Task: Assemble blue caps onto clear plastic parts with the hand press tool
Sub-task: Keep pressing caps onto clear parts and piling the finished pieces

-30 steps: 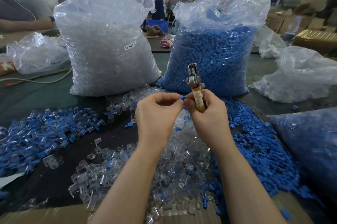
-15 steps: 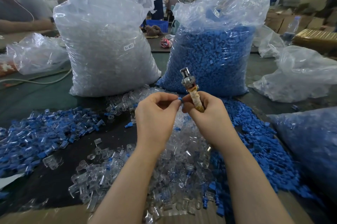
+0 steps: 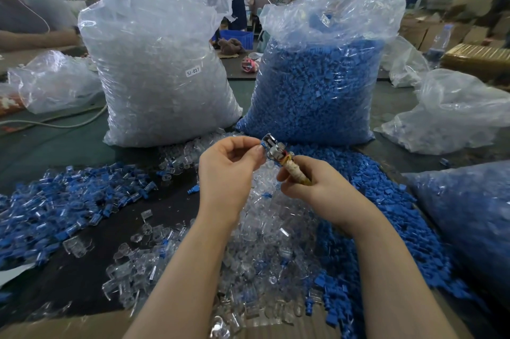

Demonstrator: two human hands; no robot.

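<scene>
Currently my left hand pinches a blue cap against the press tool head, mid-frame; my right hand grips its handle. Risk: misaligned cap slips, jams.

One readable label — "SJ-017" — on the bag of clear parts.

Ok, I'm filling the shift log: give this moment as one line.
step: loading cap | left hand: pinches blue cap at tool head | right hand: grips hand press tool | tool: tilted left
</scene>
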